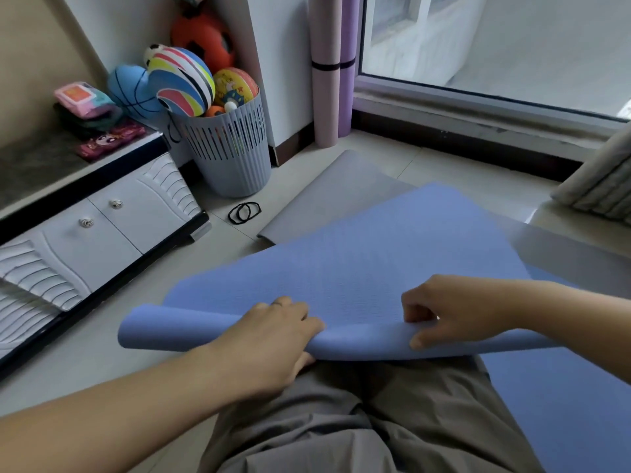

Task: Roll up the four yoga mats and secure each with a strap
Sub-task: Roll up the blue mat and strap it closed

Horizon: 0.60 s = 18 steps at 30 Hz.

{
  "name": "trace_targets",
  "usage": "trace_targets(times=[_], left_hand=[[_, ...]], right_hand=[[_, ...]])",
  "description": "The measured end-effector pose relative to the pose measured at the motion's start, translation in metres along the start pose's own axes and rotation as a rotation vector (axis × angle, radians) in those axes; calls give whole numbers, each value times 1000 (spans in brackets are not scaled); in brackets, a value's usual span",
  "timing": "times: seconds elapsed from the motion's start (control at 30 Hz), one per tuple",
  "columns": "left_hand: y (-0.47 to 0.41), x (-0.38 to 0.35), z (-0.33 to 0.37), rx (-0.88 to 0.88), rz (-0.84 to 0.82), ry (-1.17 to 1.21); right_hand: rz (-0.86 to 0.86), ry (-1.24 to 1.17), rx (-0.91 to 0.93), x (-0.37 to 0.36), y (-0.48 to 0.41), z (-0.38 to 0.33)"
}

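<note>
A blue yoga mat [375,268] lies spread on the floor in front of my knees, its near edge curled over into a loose first turn. My left hand [273,339] grips that curled edge near its middle, and my right hand [440,312] pinches it further right. Under the blue mat lies a grey mat [327,199], flat on the tiles. Two rolled mats, a pink one [326,97] and a purple one [348,97], stand upright in the corner, each with a black strap around it. Two loose black straps [244,212] lie on the floor by the basket.
A grey slatted basket [232,151] full of balls stands left of the corner. A white low cabinet [102,227] runs along the left side. A sliding window frame [478,110] borders the far side. Folded bedding [601,186] sits at the right edge.
</note>
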<state>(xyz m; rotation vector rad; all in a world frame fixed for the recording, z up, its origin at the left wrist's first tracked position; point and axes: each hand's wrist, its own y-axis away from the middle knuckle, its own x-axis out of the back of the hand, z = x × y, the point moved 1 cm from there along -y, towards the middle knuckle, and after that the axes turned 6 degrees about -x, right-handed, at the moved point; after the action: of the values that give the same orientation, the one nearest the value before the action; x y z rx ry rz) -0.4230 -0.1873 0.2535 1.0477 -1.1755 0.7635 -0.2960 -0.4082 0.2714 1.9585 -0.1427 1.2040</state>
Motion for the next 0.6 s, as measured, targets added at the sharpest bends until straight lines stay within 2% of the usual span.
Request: trace_targets(times=[0.17, 0.27, 0.33, 0.37, 0.47, 0.53, 0.6], left_hand=[[-13, 8, -21, -88, -156, 180], [-23, 13, -35, -126, -241, 297], [-27, 13, -46, -44, -302, 440], [-27, 12, -50, -4, -302, 522], [-21, 2, -53, 20, -207, 641], [-16, -3, -51, 17, -128, 617], [-13, -6, -42, 19, -15, 489]], right_hand=[[134, 38, -91, -20, 17, -10], [416, 127, -132, -55, 22, -20], [651, 102, -118, -74, 19, -16], [738, 59, -115, -79, 16, -12], [829, -7, -89, -82, 6, -7], [851, -1, -68, -81, 0, -3], [838, 2, -53, -78, -5, 1]])
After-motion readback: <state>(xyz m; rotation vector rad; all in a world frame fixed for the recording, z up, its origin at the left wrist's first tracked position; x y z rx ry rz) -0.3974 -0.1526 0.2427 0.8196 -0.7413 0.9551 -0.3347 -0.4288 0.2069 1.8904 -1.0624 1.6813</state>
